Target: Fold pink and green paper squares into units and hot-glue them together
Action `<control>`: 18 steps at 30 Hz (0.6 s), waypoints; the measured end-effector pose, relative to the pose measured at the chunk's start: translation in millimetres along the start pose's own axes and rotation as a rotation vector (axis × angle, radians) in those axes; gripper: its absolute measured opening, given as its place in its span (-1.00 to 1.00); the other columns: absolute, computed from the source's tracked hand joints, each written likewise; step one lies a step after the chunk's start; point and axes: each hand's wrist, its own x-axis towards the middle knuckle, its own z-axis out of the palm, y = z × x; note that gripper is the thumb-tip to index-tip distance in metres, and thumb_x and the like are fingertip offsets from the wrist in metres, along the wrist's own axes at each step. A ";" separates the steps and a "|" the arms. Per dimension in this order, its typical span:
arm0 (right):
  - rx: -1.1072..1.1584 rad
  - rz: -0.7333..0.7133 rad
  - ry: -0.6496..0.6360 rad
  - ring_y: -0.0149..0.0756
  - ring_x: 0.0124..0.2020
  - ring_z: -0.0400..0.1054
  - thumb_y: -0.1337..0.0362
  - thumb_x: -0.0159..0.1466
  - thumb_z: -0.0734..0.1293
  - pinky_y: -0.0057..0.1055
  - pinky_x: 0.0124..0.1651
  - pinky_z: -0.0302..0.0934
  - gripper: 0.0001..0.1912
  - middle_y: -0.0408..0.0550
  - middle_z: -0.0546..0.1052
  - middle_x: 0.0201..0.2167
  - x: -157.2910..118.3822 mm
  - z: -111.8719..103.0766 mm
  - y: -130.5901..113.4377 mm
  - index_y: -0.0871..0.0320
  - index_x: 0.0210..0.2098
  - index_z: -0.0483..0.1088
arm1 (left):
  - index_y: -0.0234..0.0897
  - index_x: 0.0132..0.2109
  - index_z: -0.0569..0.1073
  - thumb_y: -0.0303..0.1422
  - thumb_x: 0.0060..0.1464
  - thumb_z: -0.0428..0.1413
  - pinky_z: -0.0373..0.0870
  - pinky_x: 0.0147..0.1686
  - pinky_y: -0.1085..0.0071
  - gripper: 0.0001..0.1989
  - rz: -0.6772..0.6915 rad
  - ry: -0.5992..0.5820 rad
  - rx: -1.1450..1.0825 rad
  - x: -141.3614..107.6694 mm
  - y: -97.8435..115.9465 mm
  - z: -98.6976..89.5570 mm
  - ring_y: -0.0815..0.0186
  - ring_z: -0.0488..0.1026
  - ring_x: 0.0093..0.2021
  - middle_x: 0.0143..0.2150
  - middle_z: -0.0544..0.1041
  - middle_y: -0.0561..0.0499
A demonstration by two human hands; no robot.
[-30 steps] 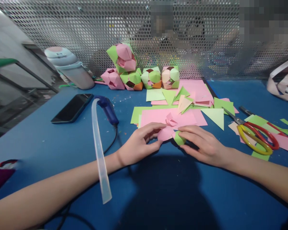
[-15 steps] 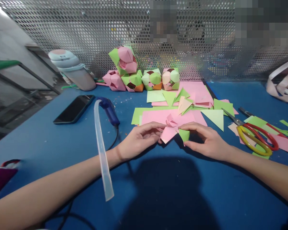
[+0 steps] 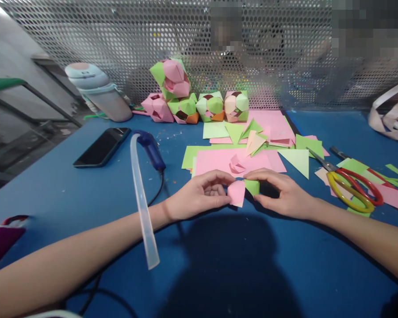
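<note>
Between thumb and fingers, my left hand [image 3: 204,196] holds a small folded pink paper piece [image 3: 236,193]. My right hand [image 3: 278,192] pinches a folded green paper piece [image 3: 252,187] just to its right. The two pieces are side by side above the blue table; I cannot tell whether they touch. Another small folded pink piece [image 3: 236,164] lies on a pink sheet [image 3: 212,158] just beyond my fingers. Green, pink and cream paper sheets and folded triangles are spread behind it.
A blue glue gun [image 3: 151,150] with a long clear glue stick stands above my left forearm. A phone [image 3: 102,148], a bottle [image 3: 101,95] and several folded paper balls [image 3: 185,108] line the back left. Scissors [image 3: 353,185] lie by paper scraps at the right.
My left hand has moved slightly right and turned its pink piece, which is now nearer the green one. The right hand has shifted only a little.
</note>
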 end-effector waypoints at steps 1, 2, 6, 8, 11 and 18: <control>-0.004 -0.005 -0.008 -0.24 0.05 0.32 0.42 0.19 0.30 -0.22 0.09 0.26 -0.57 0.03 0.43 0.01 0.2 0.2 -0.8 0.13 0.06 0.28 | -0.33 0.00 0.38 -0.38 0.01 0.20 0.30 -0.48 0.53 -0.62 0.010 -0.012 0.043 -0.5 0.0 0.6 0.46 0.35 -0.48 -0.43 0.42 0.07; -0.011 -0.007 -0.017 -0.24 0.05 0.31 0.44 0.19 0.30 -0.23 0.09 0.25 -0.56 0.03 0.43 0.00 0.4 0.3 -1.7 0.13 0.06 0.28 | -0.34 0.02 0.38 -0.37 0.03 0.18 0.31 -0.47 0.51 -0.62 0.021 -0.024 0.081 -1.1 0.0 1.2 0.44 0.36 -0.47 -0.41 0.44 0.05; -0.032 -0.008 -0.045 -0.23 0.08 0.29 0.44 0.18 0.31 -0.24 0.11 0.23 -0.54 0.05 0.42 0.01 0.0 0.5 -3.8 0.16 0.07 0.27 | -0.36 0.04 0.38 -0.36 0.06 0.15 0.36 -0.37 0.46 -0.62 0.057 -0.043 0.164 -2.0 0.3 3.0 0.39 0.41 -0.38 -0.27 0.48 -0.06; -0.038 -0.018 -0.050 -0.21 0.09 0.28 0.38 0.17 0.36 -0.23 0.12 0.22 -0.51 0.06 0.41 0.03 -1.0 1.0 -2.9 0.16 0.09 0.26 | -0.36 0.03 0.39 -0.37 0.05 0.15 0.36 -0.37 0.47 -0.63 0.062 -0.026 0.172 -1.5 0.2 3.3 0.40 0.40 -0.38 -0.27 0.47 -0.05; -0.056 -0.045 -0.045 -0.19 0.10 0.28 0.30 0.19 0.38 -0.22 0.13 0.22 -0.50 0.07 0.40 0.03 -2.9 2.4 -0.5 0.16 0.10 0.25 | -0.37 0.00 0.39 -0.39 0.03 0.17 0.37 -0.33 0.47 -0.63 0.060 -0.022 0.153 -0.7 -0.2 3.8 0.39 0.42 -0.33 -0.22 0.44 -0.06; -0.095 -0.096 -0.071 -0.20 0.13 0.24 0.31 0.25 0.33 -0.23 0.16 0.20 -0.54 0.10 0.39 0.05 -5.0 4.0 0.5 0.18 0.12 0.22 | -0.35 -0.07 0.41 -0.41 -0.03 0.19 0.37 -0.29 0.45 -0.67 0.069 0.036 0.231 -3.0 5.2 11.3 0.42 0.38 -0.36 -0.23 0.40 0.00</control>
